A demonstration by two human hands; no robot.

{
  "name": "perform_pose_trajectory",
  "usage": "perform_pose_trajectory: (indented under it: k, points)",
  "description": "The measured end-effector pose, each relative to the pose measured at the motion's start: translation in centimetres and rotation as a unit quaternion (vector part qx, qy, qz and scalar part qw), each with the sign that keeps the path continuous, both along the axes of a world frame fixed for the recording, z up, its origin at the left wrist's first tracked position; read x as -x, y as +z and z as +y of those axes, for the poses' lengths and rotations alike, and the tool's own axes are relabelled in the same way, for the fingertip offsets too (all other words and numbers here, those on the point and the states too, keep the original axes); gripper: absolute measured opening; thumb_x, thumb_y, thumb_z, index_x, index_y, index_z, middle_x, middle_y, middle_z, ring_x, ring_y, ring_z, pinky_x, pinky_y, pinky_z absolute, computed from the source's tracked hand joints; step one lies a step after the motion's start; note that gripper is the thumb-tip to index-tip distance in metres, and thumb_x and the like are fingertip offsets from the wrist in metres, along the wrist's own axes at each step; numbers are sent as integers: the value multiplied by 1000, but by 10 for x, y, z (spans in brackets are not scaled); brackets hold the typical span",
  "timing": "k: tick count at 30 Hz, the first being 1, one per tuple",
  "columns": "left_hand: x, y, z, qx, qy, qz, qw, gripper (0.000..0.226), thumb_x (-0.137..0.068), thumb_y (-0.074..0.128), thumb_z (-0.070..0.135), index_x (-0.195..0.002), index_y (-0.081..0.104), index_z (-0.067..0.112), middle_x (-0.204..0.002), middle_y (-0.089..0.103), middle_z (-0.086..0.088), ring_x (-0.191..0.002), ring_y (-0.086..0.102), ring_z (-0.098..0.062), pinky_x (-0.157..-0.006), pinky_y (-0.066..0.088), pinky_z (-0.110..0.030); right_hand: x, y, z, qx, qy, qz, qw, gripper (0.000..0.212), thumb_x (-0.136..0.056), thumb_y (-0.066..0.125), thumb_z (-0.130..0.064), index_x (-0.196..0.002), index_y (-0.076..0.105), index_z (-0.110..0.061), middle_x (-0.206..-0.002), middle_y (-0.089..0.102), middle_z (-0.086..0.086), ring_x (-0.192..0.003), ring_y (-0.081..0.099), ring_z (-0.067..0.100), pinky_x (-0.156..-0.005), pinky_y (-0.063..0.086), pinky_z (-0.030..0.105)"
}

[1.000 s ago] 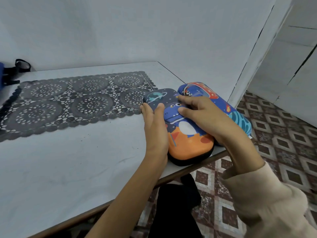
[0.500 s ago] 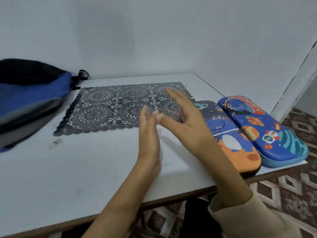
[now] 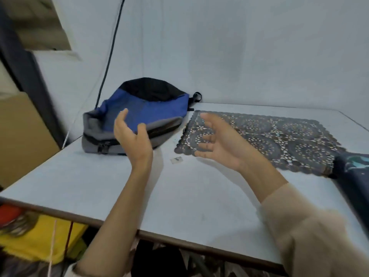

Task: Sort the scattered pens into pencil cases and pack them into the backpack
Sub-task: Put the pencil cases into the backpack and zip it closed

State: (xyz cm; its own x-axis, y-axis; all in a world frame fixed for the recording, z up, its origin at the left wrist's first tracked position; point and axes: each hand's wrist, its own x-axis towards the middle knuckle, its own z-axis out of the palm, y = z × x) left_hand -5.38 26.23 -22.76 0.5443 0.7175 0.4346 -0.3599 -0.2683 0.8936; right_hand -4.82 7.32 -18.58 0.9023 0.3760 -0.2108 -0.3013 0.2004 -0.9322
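A blue, grey and black backpack (image 3: 137, 118) lies on its side at the back left of the white table (image 3: 95, 182). My left hand (image 3: 132, 139) is raised just in front of the backpack, fingers relaxed and spread, holding nothing. Over the left end of the lace mat hovers my right hand (image 3: 219, 144), also spread and empty. At the right edge of the view only a dark corner of a space-print pencil case (image 3: 351, 168) shows; the rest of it is cut off.
A dark lace mat (image 3: 279, 136) covers the back right of the table. A small scrap (image 3: 176, 159) lies between the hands. A black cable (image 3: 111, 48) runs down the wall behind the backpack. Cardboard (image 3: 22, 136) and yellow items (image 3: 40, 240) sit left of and below the table.
Both hands left the pencil cases and moved left toward the backpack. The view swung left, so the backpack is now in full view and the cases are almost out of frame.
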Motion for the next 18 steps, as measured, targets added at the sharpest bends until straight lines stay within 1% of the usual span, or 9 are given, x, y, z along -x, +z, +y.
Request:
perform_pose_trajectory:
  k: [2, 3, 4, 6, 8, 10, 13, 15, 18]
  points:
    - [-4, -2, 41, -51, 119, -16, 992, 51, -79, 50, 10, -129, 54, 5, -146, 40, -12, -139, 32, -29, -113, 26, -31, -13, -3, 20, 7, -15, 19, 1000, 70, -84, 67, -43, -144, 38, -24, -143, 31, 16, -121, 43, 32, -95, 50, 45]
    - [-6, -4, 61, -47, 178, -3, 983, 50, -77, 51, 11, -126, 57, 5, -146, 40, -13, -139, 32, -31, -112, 25, -32, -19, -5, 28, 5, -21, 28, 999, 72, -85, 67, -42, -146, 35, -22, -142, 31, 17, -121, 43, 34, -95, 49, 46]
    - [-8, -7, 80, -26, 227, 18, 973, 48, -78, 52, 13, -126, 57, 5, -147, 39, -14, -140, 31, -31, -111, 24, -33, -26, -7, 37, -3, -23, 41, 999, 76, -85, 67, -41, -148, 31, -20, -145, 30, 21, -127, 41, 37, -96, 48, 47]
    - [-10, -12, 111, 52, 268, 86, 958, 46, -86, 54, 20, -130, 55, 7, -149, 39, -13, -142, 29, -29, -112, 21, -31, -37, -11, 53, -18, -19, 71, 997, 83, -85, 68, -41, -151, 24, -17, -148, 27, 27, -134, 37, 41, -97, 47, 49]
    - [-15, -18, 130, 113, 256, 112, 954, 47, -91, 57, 26, -133, 51, 7, -147, 41, -14, -141, 31, -28, -113, 21, -31, -46, -13, 67, -19, -19, 86, 996, 83, -85, 68, -41, -150, 23, -14, -146, 30, 28, -131, 41, 40, -96, 47, 49]
    - [-19, -21, 136, 150, 210, 64, 964, 49, -92, 58, 28, -135, 48, 7, -145, 42, -13, -137, 37, -26, -111, 29, -31, -52, -13, 78, -18, -23, 88, 996, 79, -87, 67, -38, -149, 25, -12, -143, 33, 28, -128, 43, 41, -98, 45, 48]
    - [-20, -20, 130, 170, 146, 66, 972, 48, -89, 61, 35, -132, 52, 16, -130, 54, 1, -120, 52, -17, -101, 41, -28, -56, -11, 95, -29, -25, 96, 995, 76, -89, 66, -33, -149, 25, -12, -146, 31, 29, -133, 38, 41, -103, 43, 48]
    - [-19, -21, 128, 152, 152, 88, 973, 39, -88, 61, 39, -122, 58, 20, -112, 59, 9, -105, 56, -11, -98, 42, -27, -59, -11, 105, -25, -29, 97, 995, 75, -87, 69, -35, -147, 28, -16, -147, 30, 27, -134, 37, 40, -98, 48, 48]
    - [-17, -20, 127, 157, 184, 90, 966, 35, -87, 59, 45, -114, 62, 22, -108, 64, 11, -94, 55, -7, -95, 44, -26, -66, -13, 111, 23, -62, 77, 995, 80, -80, 73, -48, -142, 34, -18, -138, 41, 23, -122, 48, 35, -82, 54, 41]
